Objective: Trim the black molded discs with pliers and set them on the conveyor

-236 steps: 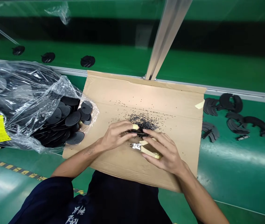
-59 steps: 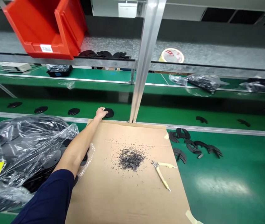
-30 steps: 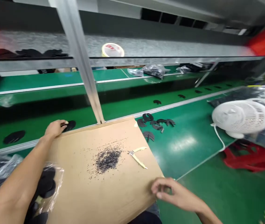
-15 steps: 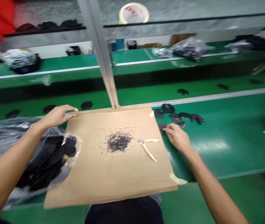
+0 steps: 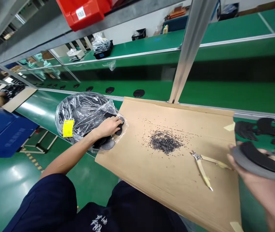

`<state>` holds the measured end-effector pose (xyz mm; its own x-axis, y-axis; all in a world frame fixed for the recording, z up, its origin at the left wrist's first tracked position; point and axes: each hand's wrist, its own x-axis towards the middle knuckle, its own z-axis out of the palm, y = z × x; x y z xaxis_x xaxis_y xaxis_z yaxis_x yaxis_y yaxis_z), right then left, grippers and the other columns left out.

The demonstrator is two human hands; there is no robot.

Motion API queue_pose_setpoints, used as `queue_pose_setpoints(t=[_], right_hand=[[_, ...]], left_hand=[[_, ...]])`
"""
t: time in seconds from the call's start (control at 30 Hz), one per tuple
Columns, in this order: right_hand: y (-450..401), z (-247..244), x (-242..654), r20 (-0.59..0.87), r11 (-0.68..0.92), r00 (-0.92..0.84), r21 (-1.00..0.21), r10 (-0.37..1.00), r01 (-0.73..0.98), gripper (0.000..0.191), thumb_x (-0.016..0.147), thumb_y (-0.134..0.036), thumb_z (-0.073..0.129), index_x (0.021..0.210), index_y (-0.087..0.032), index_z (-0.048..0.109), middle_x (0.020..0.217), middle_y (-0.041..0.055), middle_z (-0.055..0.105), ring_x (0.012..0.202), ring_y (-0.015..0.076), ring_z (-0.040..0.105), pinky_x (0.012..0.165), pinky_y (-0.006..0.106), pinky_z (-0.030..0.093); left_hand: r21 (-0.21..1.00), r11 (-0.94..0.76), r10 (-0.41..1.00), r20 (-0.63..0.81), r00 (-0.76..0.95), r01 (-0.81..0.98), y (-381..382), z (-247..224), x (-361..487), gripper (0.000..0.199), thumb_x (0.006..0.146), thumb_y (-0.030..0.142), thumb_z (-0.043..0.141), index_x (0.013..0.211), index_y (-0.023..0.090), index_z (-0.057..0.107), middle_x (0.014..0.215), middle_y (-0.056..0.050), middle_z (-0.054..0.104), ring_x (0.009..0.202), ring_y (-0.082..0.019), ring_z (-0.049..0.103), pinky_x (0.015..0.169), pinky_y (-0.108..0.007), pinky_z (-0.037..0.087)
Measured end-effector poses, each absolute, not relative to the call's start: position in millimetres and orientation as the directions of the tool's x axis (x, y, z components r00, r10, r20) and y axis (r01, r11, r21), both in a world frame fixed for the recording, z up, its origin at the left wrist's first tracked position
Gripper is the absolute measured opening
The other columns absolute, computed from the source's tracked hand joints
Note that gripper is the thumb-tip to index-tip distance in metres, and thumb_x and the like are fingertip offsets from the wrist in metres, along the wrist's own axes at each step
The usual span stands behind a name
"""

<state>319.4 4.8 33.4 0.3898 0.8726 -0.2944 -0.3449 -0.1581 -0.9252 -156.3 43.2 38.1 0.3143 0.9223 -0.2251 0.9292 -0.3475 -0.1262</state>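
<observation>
My left hand (image 5: 108,126) reaches into the mouth of a clear plastic bag (image 5: 84,111) of black flat pieces, its fingers curled over a black piece (image 5: 119,129). At the right edge, my right hand (image 5: 260,190) is closed on curved black and grey pieces (image 5: 260,162), somewhat blurred. Between the hands lies a brown cardboard sheet (image 5: 132,161) with a heap of small black bits (image 5: 165,141) on it. Nippers with pale yellow handles (image 5: 202,170) rest on its right part. More curved black pieces (image 5: 268,125) lie beyond my right hand.
A metal post (image 5: 188,48) rises behind the cardboard. Round black pieces (image 5: 138,93) line the green belt behind. A red bin (image 5: 86,13) sits above, blue boxes (image 5: 4,132) stand left. Another person's hand (image 5: 0,98) shows at far left.
The view has swung left. My left hand has moved from the cardboard's back corner to the bag's pieces. My right hand has lifted curved pieces up from the green surface.
</observation>
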Motion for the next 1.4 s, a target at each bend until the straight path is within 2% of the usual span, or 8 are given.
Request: queue_pose_setpoints(t=[0.23, 0.57, 0.63, 0.73, 0.8, 0.87, 1.03, 1.4], right_hand=[[13, 46, 252, -0.379, -0.286, 0.067, -0.791, 0.923, -0.541, 0.040, 0.081, -0.064, 0.069, 0.093, -0.026, 0.076, 0.141, 0.0118, 0.063, 0.134, 0.0357, 0.057, 0.111, 0.057, 0.050], [2, 28, 206, -0.326, -0.454, -0.327, -0.741, 0.887, -0.495, 0.032, 0.078, -0.039, 0.082, 0.103, -0.026, 0.068, 0.134, 0.0062, 0.067, 0.127, 0.0296, 0.064, 0.118, 0.052, 0.046], [-5, 22, 199, -0.358, -0.501, -0.368, -0.739, 0.858, -0.450, 0.041, 0.074, -0.030, 0.084, 0.109, -0.024, 0.065, 0.135, 0.0080, 0.067, 0.121, 0.0291, 0.067, 0.115, 0.050, 0.049], [-10, 11, 191, -0.409, -0.529, -0.353, -0.759, 0.841, -0.380, 0.046, 0.072, -0.027, 0.085, 0.111, -0.024, 0.060, 0.129, 0.0072, 0.066, 0.107, 0.0270, 0.074, 0.099, 0.046, 0.060], [-10, 7, 188, -0.398, -0.495, -0.321, -0.805, 0.859, -0.326, 0.048, 0.071, -0.032, 0.086, 0.110, -0.024, 0.059, 0.124, 0.0062, 0.066, 0.098, 0.0245, 0.075, 0.085, 0.040, 0.065], [-7, 8, 187, -0.355, -0.441, -0.324, -0.862, 0.877, -0.251, 0.048, 0.069, -0.036, 0.087, 0.106, -0.023, 0.060, 0.113, 0.0052, 0.067, 0.088, 0.0209, 0.074, 0.076, 0.035, 0.065], [0, 17, 189, -0.221, -0.304, -0.367, -0.934, 0.903, -0.187, 0.049, 0.069, -0.041, 0.087, 0.109, -0.020, 0.068, 0.102, 0.0054, 0.071, 0.079, 0.0160, 0.068, 0.064, 0.027, 0.062], [1, 10, 193, -0.152, -0.213, -0.267, -0.953, 0.952, -0.214, 0.041, 0.068, -0.049, 0.088, 0.092, -0.020, 0.071, 0.080, 0.0011, 0.070, 0.066, 0.0137, 0.064, 0.059, 0.027, 0.058]], left_hand=[[-0.113, -0.226, 0.970, -0.117, 0.213, 0.967, 58, 19, -158, 0.022, 0.095, 0.025, 0.057, 0.113, 0.013, 0.062, 0.116, -0.018, 0.065, 0.105, -0.032, 0.065, 0.092, -0.043, 0.051], [0.016, -0.248, 0.966, -0.066, 0.249, 0.969, 57, 32, -163, 0.019, 0.094, 0.013, 0.049, 0.090, 0.016, 0.067, 0.097, -0.011, 0.070, 0.100, -0.028, 0.067, 0.091, -0.040, 0.054], [0.146, -0.247, 0.969, 0.024, 0.246, 0.958, 44, 43, -162, 0.017, 0.095, 0.018, 0.050, 0.092, 0.017, 0.067, 0.103, -0.012, 0.070, 0.103, -0.027, 0.067, 0.096, -0.043, 0.053], [0.618, -0.262, 0.965, 0.172, 0.197, 0.742, 17, 52, -150, 0.013, 0.093, 0.030, 0.062, 0.094, 0.018, 0.068, 0.120, -0.012, 0.069, 0.117, -0.027, 0.064, 0.105, -0.044, 0.051], [0.891, -0.165, 0.981, 0.106, 0.160, 0.422, 0, 47, -132, 0.019, 0.090, 0.036, 0.070, 0.095, 0.018, 0.067, 0.120, -0.012, 0.069, 0.115, -0.026, 0.067, 0.098, -0.040, 0.056], [0.992, 0.050, 0.978, -0.072, 0.198, 0.116, -11, 36, -108, 0.030, 0.085, 0.040, 0.077, 0.099, 0.017, 0.066, 0.109, -0.011, 0.072, 0.098, -0.025, 0.074, 0.081, -0.034, 0.061], [0.892, 0.375, 0.897, -0.279, 0.344, -0.254, -11, 4, -46, 0.045, 0.070, 0.041, 0.091, 0.100, 0.017, 0.067, 0.091, -0.005, 0.073, 0.074, -0.018, 0.075, 0.070, -0.029, 0.063], [0.937, 0.195, 0.972, -0.147, 0.182, -0.291, 1, -4, 1, 0.041, 0.080, 0.049, 0.081, 0.102, 0.017, 0.069, 0.100, -0.008, 0.073, 0.095, -0.019, 0.070, 0.084, -0.031, 0.059]])
